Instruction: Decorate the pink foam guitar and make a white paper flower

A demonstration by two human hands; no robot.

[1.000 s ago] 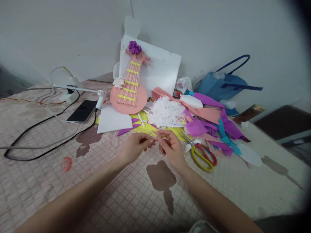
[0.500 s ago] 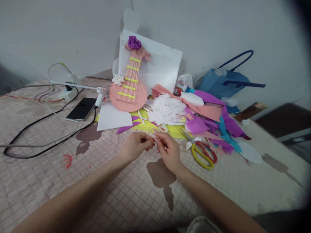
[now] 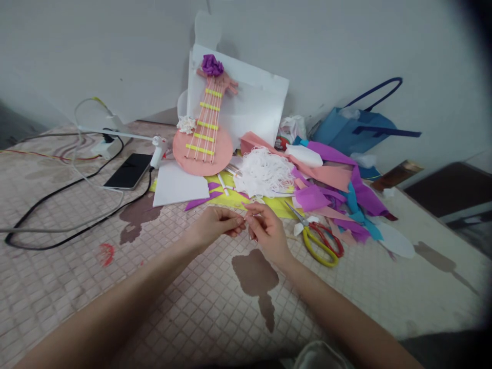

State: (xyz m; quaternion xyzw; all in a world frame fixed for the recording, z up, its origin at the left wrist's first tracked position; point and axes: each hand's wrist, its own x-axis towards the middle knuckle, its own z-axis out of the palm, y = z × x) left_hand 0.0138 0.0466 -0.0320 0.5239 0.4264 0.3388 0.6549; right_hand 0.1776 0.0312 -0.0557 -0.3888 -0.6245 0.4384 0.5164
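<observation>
My left hand (image 3: 220,224) and my right hand (image 3: 267,229) meet fingertip to fingertip above the tiled-pattern tabletop. Both are closed in a pinch; whatever sits between the fingertips is too small to name. Just beyond them lies a tangled heap of white string (image 3: 264,171) on yellow paper (image 3: 277,207). To the right of my right hand rest scissors (image 3: 321,246) with one yellow and one red handle. A pink paper guitar (image 3: 203,148) with white strings, yellow strips and a purple paper flower (image 3: 212,65) leans at the back.
A white board (image 3: 261,102) stands against the wall. At left are a glue gun (image 3: 157,154), a phone (image 3: 128,170), a power strip (image 3: 107,147) and looping cables. Purple, pink and blue paper scraps (image 3: 313,197) spread rightward, near a blue bag (image 3: 349,128).
My hands stay together in nearly the same spot. The fingers have shifted slightly, with the left fingers now curled a little more.
</observation>
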